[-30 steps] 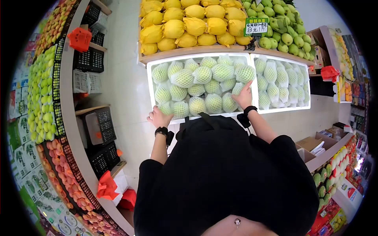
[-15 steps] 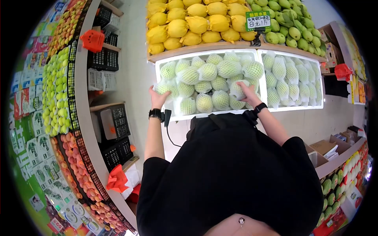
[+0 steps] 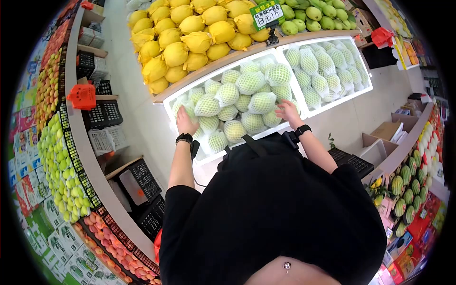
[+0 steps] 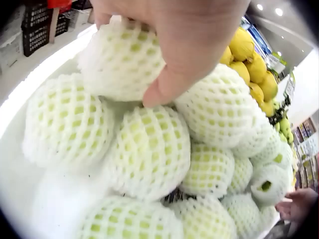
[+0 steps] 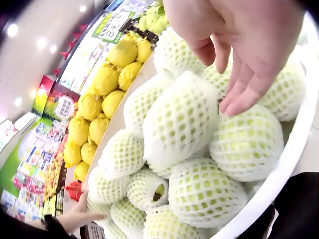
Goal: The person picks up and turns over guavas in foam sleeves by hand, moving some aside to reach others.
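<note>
A white foam box holds several pale green fruits in white foam nets. At its left end, my left hand grips one foam-netted fruit, with the thumb curled against its side in the left wrist view. Part of that fruit hides under the palm. Toward the box's right end, my right hand hangs over the fruits, its fingers loosely bent and holding nothing. In the right wrist view its fingertips are right at another netted fruit, beside a larger, oblong one lying on top.
A second white box of netted fruits adjoins on the right. Behind, a wooden-edged stand carries yellow-wrapped fruits, green fruits and a price sign. Black crates stand below the left shelf; watermelons lie at right.
The left hand, earlier at the front left corner, lifted a netted fruit and now holds it farther back at the left end. The right hand has let go of a fruit. The head view has turned.
</note>
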{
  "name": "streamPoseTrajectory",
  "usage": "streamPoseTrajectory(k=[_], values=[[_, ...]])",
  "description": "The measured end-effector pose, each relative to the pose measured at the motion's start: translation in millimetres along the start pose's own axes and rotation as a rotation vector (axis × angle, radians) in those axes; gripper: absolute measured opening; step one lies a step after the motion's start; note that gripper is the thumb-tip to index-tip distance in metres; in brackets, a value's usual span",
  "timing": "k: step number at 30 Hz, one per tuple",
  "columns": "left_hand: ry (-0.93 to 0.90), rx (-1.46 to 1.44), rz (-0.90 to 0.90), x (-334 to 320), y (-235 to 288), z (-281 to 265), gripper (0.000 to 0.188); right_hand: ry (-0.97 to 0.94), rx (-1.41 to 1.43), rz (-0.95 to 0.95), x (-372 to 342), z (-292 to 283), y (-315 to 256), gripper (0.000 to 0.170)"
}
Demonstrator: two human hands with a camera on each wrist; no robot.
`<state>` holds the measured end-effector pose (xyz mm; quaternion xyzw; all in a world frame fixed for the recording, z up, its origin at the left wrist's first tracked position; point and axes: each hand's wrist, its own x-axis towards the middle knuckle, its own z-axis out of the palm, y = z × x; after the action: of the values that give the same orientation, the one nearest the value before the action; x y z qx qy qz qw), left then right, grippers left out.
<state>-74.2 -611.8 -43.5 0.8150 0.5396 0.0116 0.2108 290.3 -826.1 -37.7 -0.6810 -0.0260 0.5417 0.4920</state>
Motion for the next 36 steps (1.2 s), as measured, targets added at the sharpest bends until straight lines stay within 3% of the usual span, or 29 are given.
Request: streamPoseTrajectory(k=[1,3,7,8,12,15,18,20,24,28,32,36], values=[[-0.028,0.009,0.005,-1.2,1.2,0.2,0.097,0.074,-0.033,-0.072,-2.4,-7.4,5.4,0.040],[-0.081,0.027,0.005,-5.0,2.1,-2.0,0.098,0.248,-0.437,-0.278,0.0,-19.9,13.5,0.042],[0.121,-0.122,0.077,-26.6,13.0,-10.6,0.090,0.500,-1.031,-0.395,-2.6,-29.7,19.3,0.056],[0.235,-0.179,0.082,-38.3,21.1,-11.0,0.075,0.512,-1.092,-0.331,-2.0,-28.3,18.2,0.059],[0.470,-0.083,-0.040,-86.9,45.9,2.8,0.048,0.442,-1.314,-0.116,10.2,-23.1,8.7,0.071],[0.339,-0.098,-0.133,-114.4,50.8,24.4,0.046,0.311,-1.457,-0.008,22.8,-23.8,-0.4,0.081],[0.108,-0.215,-0.357,-131.9,43.2,69.8,0.062,0.193,-1.626,0.045,19.8,-19.5,-10.7,0.087],[-0.053,-0.370,-0.517,-136.0,41.2,95.2,0.083,0.240,-1.637,-0.065,20.9,-21.3,-2.5,0.086],[-0.012,-0.465,-0.632,-134.6,56.7,93.8,0.088,0.270,-1.701,-0.262,19.4,-21.8,6.2,0.084],[-0.148,-0.524,-0.685,-119.2,47.2,93.1,0.102,0.254,-1.761,-0.340,20.8,-22.8,5.3,0.086],[-0.309,-0.364,-0.671,-103.8,42.5,86.4,0.116,0.233,-1.712,-0.321,17.2,-22.7,0.7,0.080],[-0.313,-0.347,-0.559,-94.7,40.6,83.9,0.112,0.228,-1.722,-0.279,14.1,-23.2,-4.0,0.077]])
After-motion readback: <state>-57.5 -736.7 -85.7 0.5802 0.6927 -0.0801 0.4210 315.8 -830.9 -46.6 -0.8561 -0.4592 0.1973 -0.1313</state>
